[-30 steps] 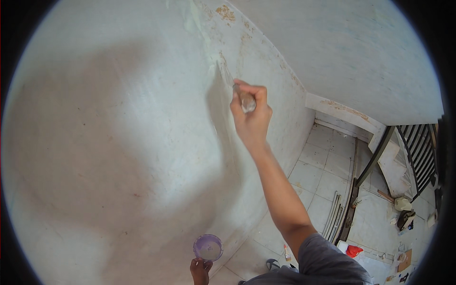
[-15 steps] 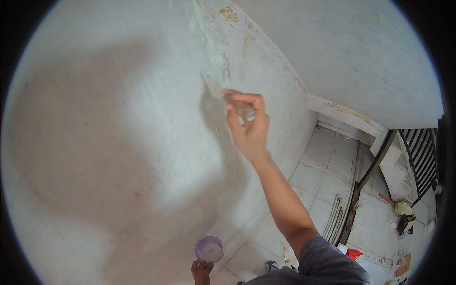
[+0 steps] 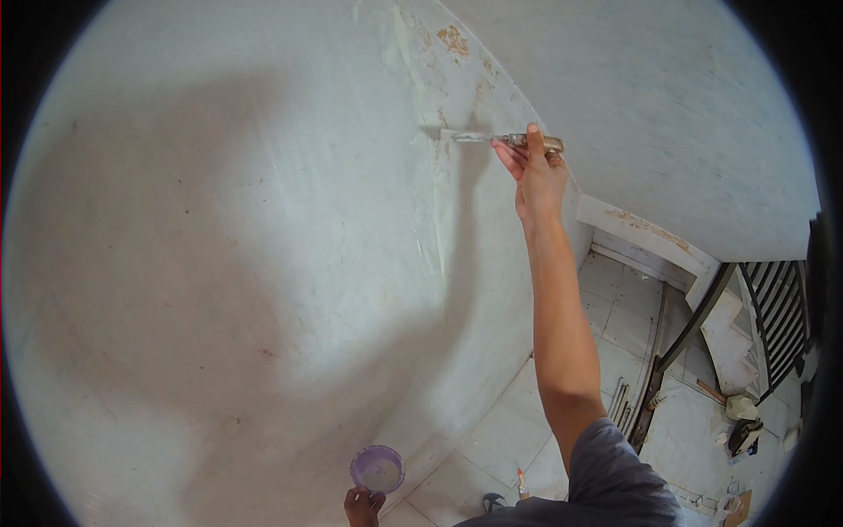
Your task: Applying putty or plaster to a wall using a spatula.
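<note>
My right hand (image 3: 542, 180) grips a putty knife (image 3: 474, 137) by its worn handle, thumb along the top. The knife lies almost level, its blade edge against or very close to the white wall (image 3: 334, 193). A pale greenish-white strip of wet-looking putty (image 3: 444, 224) runs down the wall below and above the blade. Low in the view, my left hand (image 3: 362, 507) holds a purple bowl (image 3: 379, 486) by its rim, with some pale material inside. The bowl's underside is hidden.
Brown peeled patches (image 3: 453, 40) mark the wall near the corner with the sloping white surface (image 3: 650, 114). To the right are a dark metal railing (image 3: 773, 307) and metal tubes (image 3: 621, 404) on the tiled floor (image 3: 500, 430). A brush (image 3: 521, 485) stands near my sandal.
My right hand has moved up and to the right, and the knife has turned level. A putty strip now shows lower on the wall. The bowl has shifted slightly left and down.
</note>
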Motion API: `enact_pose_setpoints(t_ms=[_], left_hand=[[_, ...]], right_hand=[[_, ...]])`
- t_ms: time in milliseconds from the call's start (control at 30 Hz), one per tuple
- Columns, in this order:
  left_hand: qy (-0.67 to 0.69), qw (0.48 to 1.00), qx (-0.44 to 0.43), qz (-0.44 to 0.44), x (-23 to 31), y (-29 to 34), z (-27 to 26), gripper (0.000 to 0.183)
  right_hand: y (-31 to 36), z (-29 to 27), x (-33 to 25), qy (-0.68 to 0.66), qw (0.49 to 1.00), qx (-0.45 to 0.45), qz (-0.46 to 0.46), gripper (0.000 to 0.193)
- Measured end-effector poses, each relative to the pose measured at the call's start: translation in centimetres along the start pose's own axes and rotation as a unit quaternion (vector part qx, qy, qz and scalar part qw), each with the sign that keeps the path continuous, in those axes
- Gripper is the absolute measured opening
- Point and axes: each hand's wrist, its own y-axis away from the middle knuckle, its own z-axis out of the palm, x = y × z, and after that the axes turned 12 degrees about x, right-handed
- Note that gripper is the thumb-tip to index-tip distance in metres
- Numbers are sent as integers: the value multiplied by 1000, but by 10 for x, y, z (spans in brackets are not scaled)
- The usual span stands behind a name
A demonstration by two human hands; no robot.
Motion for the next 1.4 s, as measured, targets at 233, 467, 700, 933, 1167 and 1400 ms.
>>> enact_pose_setpoints(t_ms=[233,467,700,933,1167,1400], left_hand=[[24,1000,-3,3,-26,-26,-11,10],[32,999,11,-6,-23,-9,3,9],[24,999,31,-12,-24,-4,11,8],[32,999,16,-2,-35,-18,11,9],[15,1000,25,10,-25,3,25,11],[22,999,28,-2,-33,-2,19,10]], right_hand=[[-46,28,18,65,993,24,98,33],[-78,37,42,147,977,-3,156,27],[-69,48,47,131,982,14,137,25],[-78,41,59,121,988,71,65,23],[-60,29,55,64,995,10,81,26],[-53,23,43,45,997,55,-12,30]])
